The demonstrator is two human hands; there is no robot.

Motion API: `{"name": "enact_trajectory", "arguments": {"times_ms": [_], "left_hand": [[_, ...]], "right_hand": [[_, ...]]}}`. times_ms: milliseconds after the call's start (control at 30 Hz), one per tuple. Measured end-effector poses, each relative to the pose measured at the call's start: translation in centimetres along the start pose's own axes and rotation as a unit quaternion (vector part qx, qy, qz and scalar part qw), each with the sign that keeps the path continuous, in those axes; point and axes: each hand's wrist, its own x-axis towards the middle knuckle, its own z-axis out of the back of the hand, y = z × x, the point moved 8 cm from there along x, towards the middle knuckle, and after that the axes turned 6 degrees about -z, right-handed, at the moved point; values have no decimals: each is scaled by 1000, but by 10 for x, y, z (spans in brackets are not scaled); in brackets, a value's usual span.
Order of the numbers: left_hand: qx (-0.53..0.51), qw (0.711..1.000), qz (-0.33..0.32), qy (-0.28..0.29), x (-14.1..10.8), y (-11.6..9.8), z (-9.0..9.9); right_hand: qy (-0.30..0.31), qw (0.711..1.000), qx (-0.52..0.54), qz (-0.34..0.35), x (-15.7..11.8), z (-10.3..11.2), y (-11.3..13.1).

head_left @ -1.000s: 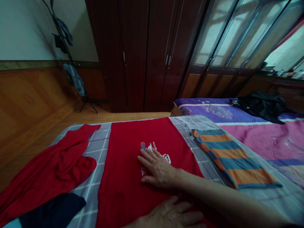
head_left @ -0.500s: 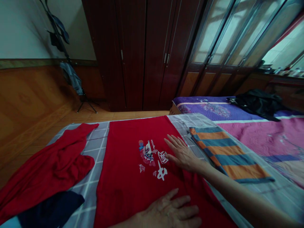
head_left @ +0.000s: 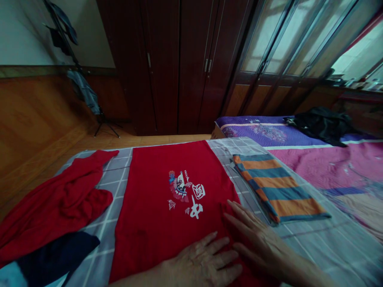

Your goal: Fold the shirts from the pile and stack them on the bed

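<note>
The red shirt lay mostly ahead of our open, flat fingers, its long axis running away from us. Our left hand rested on it; our right hand lay across its right edge, just below a striped towel.

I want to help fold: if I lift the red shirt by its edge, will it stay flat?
Probably not. The red printed shirt looks thin and soft, creasing near the right hand, so it would likely flop and feel light. The white print might feel slightly stiffer.
</note>
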Motion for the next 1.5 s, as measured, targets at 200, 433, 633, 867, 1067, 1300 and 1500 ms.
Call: {"name": "enact_trajectory", "arguments": {"times_ms": [200, 433, 633, 867, 1067, 1300, 1500], "left_hand": [[-57, 998, 23, 13, 2, -3, 14], [-121, 982, 127, 66, -24, 16, 61], [-49, 952, 297, 62, -117, 12, 94], [1, 930, 354, 102, -175, -48, 65], [-39, 909, 406, 85, -171, -58, 67], [-37, 904, 418, 82, -172, -57, 65], [-4, 916, 397, 62, -179, -57, 59]], "right_hand": [[44, 997, 61, 8, -48, 3, 22], [8, 996, 15, 91, -52, 36, 38], [-4, 986, -22, 163, -56, 24, 32], [-72, 965, -77, 239, -64, -2, 23], [-24, 964, -83, 252, -69, 0, 18], [-55, 984, 17, 171, -44, 5, 4], [-29, 985, 55, 162, -24, 12, 12]]}}
